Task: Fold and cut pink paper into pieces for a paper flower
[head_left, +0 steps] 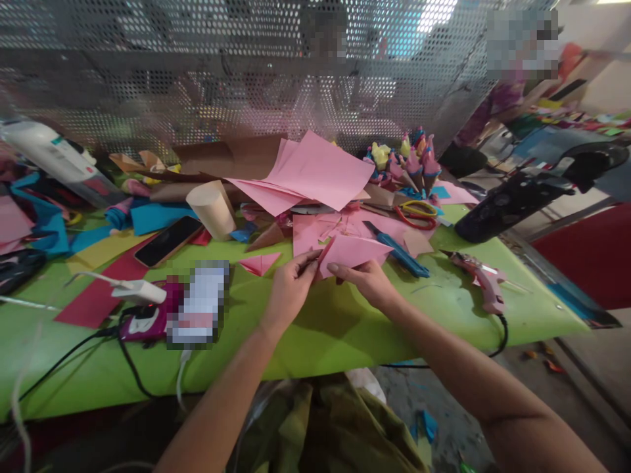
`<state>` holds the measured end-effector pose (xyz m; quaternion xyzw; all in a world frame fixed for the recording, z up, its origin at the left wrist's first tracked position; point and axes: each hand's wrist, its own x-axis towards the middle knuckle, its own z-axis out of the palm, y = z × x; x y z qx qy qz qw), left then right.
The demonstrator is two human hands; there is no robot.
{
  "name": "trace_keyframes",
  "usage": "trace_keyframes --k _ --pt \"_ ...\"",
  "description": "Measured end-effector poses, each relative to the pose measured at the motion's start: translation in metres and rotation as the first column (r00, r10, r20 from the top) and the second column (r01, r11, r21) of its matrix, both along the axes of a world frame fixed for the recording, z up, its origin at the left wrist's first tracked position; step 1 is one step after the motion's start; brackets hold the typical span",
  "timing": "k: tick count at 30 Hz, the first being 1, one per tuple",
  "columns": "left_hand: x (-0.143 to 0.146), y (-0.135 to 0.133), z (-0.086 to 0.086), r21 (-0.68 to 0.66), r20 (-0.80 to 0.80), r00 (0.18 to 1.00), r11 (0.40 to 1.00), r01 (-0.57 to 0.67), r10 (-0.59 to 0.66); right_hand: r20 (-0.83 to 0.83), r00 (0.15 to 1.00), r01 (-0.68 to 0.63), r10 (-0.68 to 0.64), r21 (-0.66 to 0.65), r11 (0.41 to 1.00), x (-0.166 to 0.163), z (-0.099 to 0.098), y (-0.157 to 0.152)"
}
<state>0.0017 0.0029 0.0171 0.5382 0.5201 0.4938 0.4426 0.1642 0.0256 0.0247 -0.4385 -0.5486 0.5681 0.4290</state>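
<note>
Both my hands hold one folded piece of pink paper (357, 251) above the green table (330, 328). My left hand (298, 276) pinches its left edge. On its near side my right hand (367, 279) grips it, the thumb lying on top. A small folded pink paper piece (260, 264) rests left of my left hand. Behind the held paper lies a blue utility knife (398, 249) on pink scraps. Farther back is a stack of pink paper sheets (315, 172). A pink glue gun (480, 279) lies to the right.
Yellow-red scissors (417, 213), a dark bottle (510, 203), a cardboard tube (211, 210) and small paper cones (419, 161) stand or lie around. At left are a dark phone (168, 241), a lit phone (200, 302), a purple power strip (172, 299) and cords. A perforated metal panel (221, 85) rises behind.
</note>
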Motion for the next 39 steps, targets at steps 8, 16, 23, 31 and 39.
trace_keyframes --k 8,16,23,31,39 --pt "-0.001 -0.001 0.002 -0.095 0.189 0.973 0.983 0.155 -0.135 0.005 0.998 0.060 -0.060 -0.018 0.998 0.000 -0.004 0.001" --pt "-0.004 0.000 0.003 -0.167 0.279 0.947 0.964 0.209 -0.157 0.065 0.995 0.078 -0.080 0.030 0.996 0.000 -0.004 0.002" --pt "-0.004 -0.001 0.004 -0.171 0.303 0.943 0.965 0.198 -0.140 0.066 0.996 0.060 -0.063 0.053 0.997 0.000 -0.004 0.002" --pt "-0.003 -0.002 0.005 -0.152 0.296 0.943 0.967 0.207 -0.155 0.030 0.998 0.048 -0.050 0.069 0.996 0.000 -0.007 0.002" --pt "0.000 -0.001 0.001 -0.123 0.297 0.937 0.965 0.230 -0.185 0.081 0.994 0.074 -0.078 0.056 0.996 0.000 -0.012 0.004"
